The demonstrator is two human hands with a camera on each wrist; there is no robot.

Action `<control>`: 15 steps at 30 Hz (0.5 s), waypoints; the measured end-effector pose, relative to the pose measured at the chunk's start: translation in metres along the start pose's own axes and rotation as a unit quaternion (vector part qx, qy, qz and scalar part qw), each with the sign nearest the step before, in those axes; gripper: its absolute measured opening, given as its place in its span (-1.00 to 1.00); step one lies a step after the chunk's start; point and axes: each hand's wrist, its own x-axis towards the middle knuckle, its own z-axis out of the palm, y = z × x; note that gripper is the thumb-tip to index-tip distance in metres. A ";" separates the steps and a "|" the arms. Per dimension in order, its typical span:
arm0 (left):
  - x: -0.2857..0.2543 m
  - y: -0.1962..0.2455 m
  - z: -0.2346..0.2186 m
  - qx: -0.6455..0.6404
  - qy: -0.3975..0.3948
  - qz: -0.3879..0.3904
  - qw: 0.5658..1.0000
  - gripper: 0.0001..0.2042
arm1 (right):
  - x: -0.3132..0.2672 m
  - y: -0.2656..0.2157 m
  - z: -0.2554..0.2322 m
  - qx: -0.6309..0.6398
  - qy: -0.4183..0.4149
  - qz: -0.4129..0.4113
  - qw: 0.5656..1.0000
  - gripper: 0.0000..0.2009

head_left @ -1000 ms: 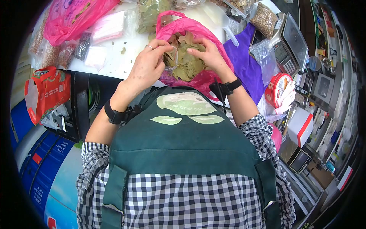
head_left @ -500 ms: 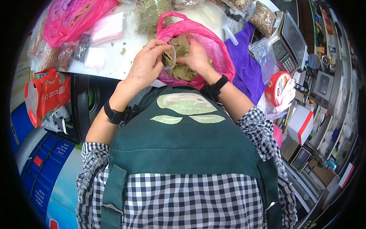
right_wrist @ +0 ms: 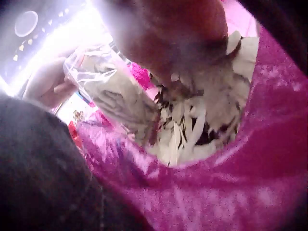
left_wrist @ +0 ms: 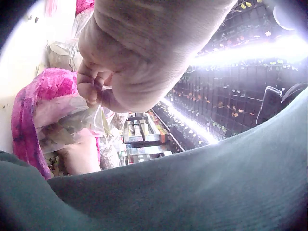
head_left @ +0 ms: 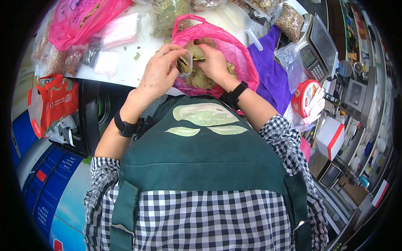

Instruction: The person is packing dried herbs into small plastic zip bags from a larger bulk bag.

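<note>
A pink plastic bag [head_left: 240, 46] full of dried bay leaves [head_left: 202, 79] sits at the table's front edge, its mouth facing up. My left hand [head_left: 158, 72] pinches the rim of a small clear plastic bag [right_wrist: 113, 91] over the left side of the pink bag. Leaves show through the clear bag's film in the right wrist view. Inside the pink bag's mouth, my right hand [head_left: 215, 66] holds bay leaves between thumb and fingers, close beside the clear bag's opening. Its fingertips are partly hidden among the leaves.
Another pink bag [head_left: 79, 25] and a stack of flat plastic bags [head_left: 120, 30] lie on the left. A clear bag of leaves [head_left: 167, 16] stands behind. On the right are a white scoop [head_left: 253, 39], purple cloth [head_left: 268, 62], a scale [head_left: 312, 58] and a round red tin [head_left: 305, 98].
My right hand has moved left from the right side of the pink bag toward the clear bag, its fingers closing around leaves. The left hand keeps its pinch nearly in place.
</note>
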 end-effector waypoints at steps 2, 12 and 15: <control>0.001 0.003 -0.002 0.002 0.003 0.002 1.000 -0.53 | 0.002 0.001 -0.015 0.025 -0.019 0.047 0.998 -0.51; 0.018 0.009 0.009 0.033 0.012 0.045 0.998 -0.61 | -0.012 0.015 -0.056 0.062 0.013 0.077 0.995 -0.53; 0.023 0.015 0.011 0.016 0.027 0.062 0.998 -0.57 | -0.022 0.009 -0.064 0.091 0.052 0.092 0.990 -0.53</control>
